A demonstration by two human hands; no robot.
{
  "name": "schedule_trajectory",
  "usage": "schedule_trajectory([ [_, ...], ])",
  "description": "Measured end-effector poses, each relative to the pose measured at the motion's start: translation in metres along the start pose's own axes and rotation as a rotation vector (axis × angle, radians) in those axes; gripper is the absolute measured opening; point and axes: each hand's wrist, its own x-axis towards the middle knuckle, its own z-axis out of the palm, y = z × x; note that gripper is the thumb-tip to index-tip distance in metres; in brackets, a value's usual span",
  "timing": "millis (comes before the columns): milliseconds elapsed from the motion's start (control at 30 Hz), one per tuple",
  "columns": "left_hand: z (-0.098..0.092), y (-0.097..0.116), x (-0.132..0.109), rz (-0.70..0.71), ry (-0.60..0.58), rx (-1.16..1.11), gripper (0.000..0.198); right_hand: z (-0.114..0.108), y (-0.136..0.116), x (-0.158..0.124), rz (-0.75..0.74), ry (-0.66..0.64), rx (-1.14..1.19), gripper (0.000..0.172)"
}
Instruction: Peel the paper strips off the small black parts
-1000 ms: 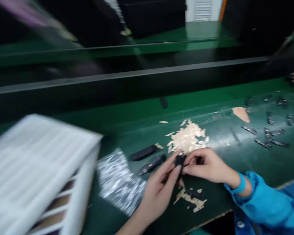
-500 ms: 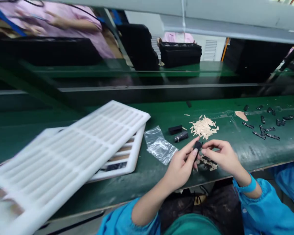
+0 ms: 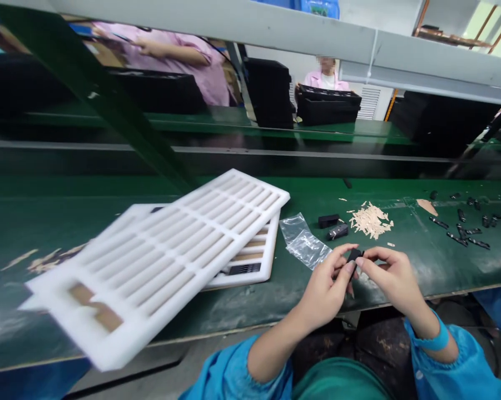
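My left hand (image 3: 326, 286) is closed around a small black rectangular block (image 3: 353, 255) above the front of the green bench. My right hand (image 3: 396, 276) is pinched, thumb and index fingertips against the block's right side; anything between those fingers is too small to make out. Just beyond my hands lies a pile of small beige strips (image 3: 371, 220). To its left are a black block (image 3: 328, 221) and a bundle of black pieces (image 3: 337, 231). Clear plastic bags (image 3: 304, 244) lie left of my left hand. Small pieces under my hands are mostly hidden.
White slotted trays (image 3: 192, 236) lie stacked askew on the green bench (image 3: 233, 303), the top one jutting over its front edge. Loose black parts (image 3: 461, 230) are scattered at right, near a beige piece (image 3: 426, 207). Across the bench, people in pink work beside black bins (image 3: 328, 105).
The view has swung, so the bench contents sit further right in the picture. My right fingertips have come closer to the block, now touching its side. My left hand keeps its hold.
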Motion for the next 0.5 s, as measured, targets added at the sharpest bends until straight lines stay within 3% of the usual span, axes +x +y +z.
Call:
schedule_trajectory([
  [100, -0.011, 0.003, -0.002, -0.035, 0.042, -0.077, 0.036, 0.013, -0.004, 0.007, 0.02, 0.008, -0.016, 0.032],
  [300, -0.029, 0.001, -0.001, -0.19, 0.02, -0.204, 0.052, 0.029, -0.002, 0.02, 0.041, -0.01, -0.007, 0.037],
  [500, -0.03, -0.007, 0.0, -0.335, 0.016, -0.415, 0.058, 0.035, 0.009, 0.022, 0.061, -0.074, 0.061, 0.041],
])
